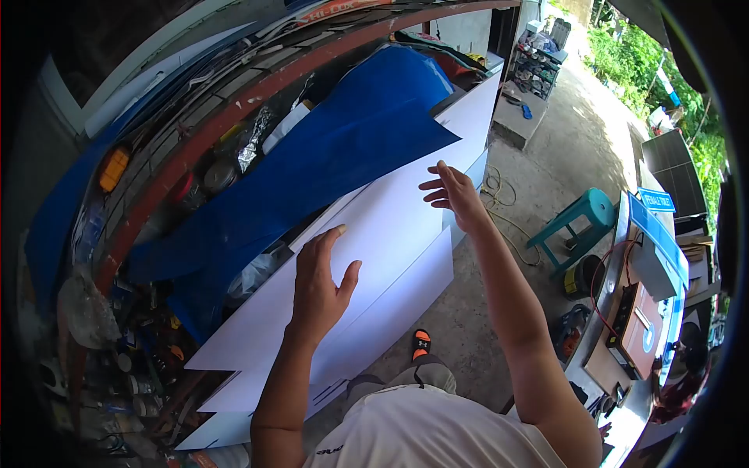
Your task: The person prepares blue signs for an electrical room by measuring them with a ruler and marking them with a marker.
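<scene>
Several large white sheets [382, 257] lean in front of me, overlapping, with jagged cut ends at the lower left. Over their upper side hangs a blue sheet [312, 160] with a pointed corner. My left hand [321, 269] is raised over the white sheets, thumb apart from the fingers, holding nothing. Farther right, my right hand [454, 193] hovers above the white sheets near the blue sheet's pointed corner, its fingers spread and nothing in them.
A crowded shelf [179, 148] of jars and tools runs along the left. At the right stand a teal stool [591, 209] and a worktable holding a brown box [636, 331] and a blue sign [655, 200]. A cable [511, 226] lies on the concrete floor.
</scene>
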### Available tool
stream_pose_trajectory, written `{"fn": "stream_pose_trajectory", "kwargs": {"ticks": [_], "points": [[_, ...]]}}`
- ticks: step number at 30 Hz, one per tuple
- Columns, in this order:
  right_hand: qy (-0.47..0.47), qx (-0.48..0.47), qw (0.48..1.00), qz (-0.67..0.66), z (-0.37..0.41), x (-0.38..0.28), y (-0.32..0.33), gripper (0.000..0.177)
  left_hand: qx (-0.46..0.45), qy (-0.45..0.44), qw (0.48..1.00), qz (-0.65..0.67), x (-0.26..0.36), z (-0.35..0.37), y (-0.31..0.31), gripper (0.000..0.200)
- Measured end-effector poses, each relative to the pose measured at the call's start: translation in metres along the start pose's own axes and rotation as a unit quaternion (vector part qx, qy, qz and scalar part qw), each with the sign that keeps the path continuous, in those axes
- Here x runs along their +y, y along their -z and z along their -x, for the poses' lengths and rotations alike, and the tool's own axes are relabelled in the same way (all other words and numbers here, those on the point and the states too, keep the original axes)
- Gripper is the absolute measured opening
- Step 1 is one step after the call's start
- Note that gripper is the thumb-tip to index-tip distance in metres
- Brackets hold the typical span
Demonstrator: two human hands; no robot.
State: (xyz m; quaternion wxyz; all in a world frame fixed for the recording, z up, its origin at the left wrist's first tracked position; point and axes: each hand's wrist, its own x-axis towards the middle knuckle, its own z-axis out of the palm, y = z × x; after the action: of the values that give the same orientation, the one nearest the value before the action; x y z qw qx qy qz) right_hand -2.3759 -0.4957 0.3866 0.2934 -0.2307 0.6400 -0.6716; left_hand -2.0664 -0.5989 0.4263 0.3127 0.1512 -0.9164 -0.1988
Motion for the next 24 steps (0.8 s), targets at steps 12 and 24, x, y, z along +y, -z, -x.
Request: {"fn": "stream_pose_trajectory", "kwargs": {"ticks": [12, 24], "points": [[0.275, -0.126, 0.936, 0.18, -0.129, -0.094, 0.014, 0.049, 0.008, 0.086, 0.974, -0.209, -0.038, -0.212, -0.053, 0.038], [-0.05, 0.101, 0.949, 0.295, -0.234, -0.087, 0.028, 0.078, 0.213, 0.087, 0.949, -0.217, -0.096, -0.263, -0.002, 0.037]]}}
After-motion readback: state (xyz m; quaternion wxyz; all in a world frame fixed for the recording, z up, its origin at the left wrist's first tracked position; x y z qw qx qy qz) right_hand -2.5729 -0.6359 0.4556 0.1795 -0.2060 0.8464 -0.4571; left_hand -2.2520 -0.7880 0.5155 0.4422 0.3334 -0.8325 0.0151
